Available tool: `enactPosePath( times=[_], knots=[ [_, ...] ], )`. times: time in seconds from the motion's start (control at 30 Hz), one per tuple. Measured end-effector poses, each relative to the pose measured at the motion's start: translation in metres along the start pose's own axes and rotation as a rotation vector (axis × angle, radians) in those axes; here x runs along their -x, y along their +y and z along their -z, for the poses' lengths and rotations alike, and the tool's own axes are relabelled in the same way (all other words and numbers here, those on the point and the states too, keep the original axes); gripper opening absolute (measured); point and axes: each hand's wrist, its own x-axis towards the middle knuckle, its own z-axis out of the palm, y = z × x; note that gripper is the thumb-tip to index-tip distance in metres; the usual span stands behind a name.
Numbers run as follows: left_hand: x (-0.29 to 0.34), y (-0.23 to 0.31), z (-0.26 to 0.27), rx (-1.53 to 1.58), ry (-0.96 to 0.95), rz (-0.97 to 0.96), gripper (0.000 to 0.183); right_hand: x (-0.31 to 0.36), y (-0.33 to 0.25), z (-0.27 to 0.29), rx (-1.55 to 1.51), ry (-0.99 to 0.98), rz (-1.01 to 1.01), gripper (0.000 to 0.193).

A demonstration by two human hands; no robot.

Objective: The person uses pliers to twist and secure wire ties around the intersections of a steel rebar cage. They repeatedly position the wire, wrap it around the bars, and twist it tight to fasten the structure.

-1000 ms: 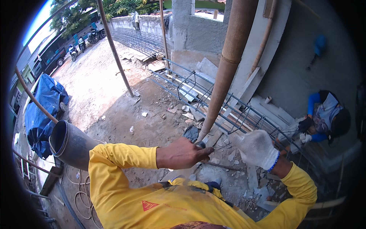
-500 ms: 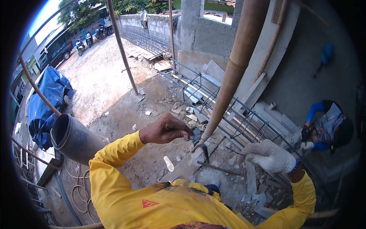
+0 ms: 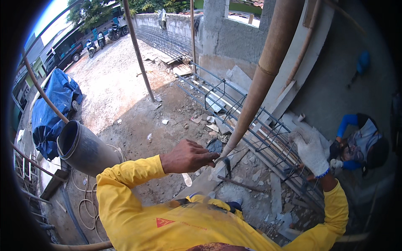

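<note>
My left hand (image 3: 189, 157) is bare and closed, its thumb and fingertips pressed together beside the lower end of a thick bamboo pole (image 3: 261, 69). What the fingers pinch, if anything, is too small to make out. A dark curved metal piece (image 3: 227, 166) shows at the foot of the pole, just right of these fingertips. My right hand (image 3: 310, 150), in a white knitted glove, is raised over a long cage of tied steel bars (image 3: 264, 130). Its gloved fingers look bent together, and anything in them is hidden.
A grey bucket-like drum (image 3: 86, 148) stands at left, near a blue tarp (image 3: 54, 111) and a coiled hose (image 3: 87, 209). Rubble lies below. Another person (image 3: 364, 144) in blue sleeves crouches at right. A thin upright pole (image 3: 139, 54) stands ahead.
My left hand has turned knuckles-up and moved slightly down and right, toward the pole's foot. My right hand has risen and swung upward from its lower, level position.
</note>
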Motion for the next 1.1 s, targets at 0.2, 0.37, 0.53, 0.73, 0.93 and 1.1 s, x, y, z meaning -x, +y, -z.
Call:
enactPosePath(
  times=[0.2,0.37,0.53,0.73,0.93,1.1],
  knots=[
    [0.026,-0.036,-0.002,-0.123,0.176,0.204,0.027,0.018,0.024,-0.003,0.507,-0.431,0.500,0.023],
    [0.022,-0.032,0.004,-0.019,0.190,0.120,0.033,0.023,0.024,0.007,-0.272,-0.094,-0.030,0.024],
    [0.004,-0.024,0.018,-0.219,0.316,0.108,0.040,0.015,0.012,0.002,0.278,-0.360,0.288,0.028],
    [0.002,-0.028,0.021,-0.280,0.236,0.031,0.047,0.020,0.004,0.030,-0.340,-0.065,-0.070,0.023],
    [0.008,-0.030,0.020,-0.354,0.251,-0.125,0.054,0.013,0.042,0.001,0.407,-0.148,0.301,0.023],
    [0.013,-0.038,0.012,-0.306,0.200,0.107,0.049,0.027,0.041,0.009,-0.484,0.315,0.082,0.017]
  ],
)
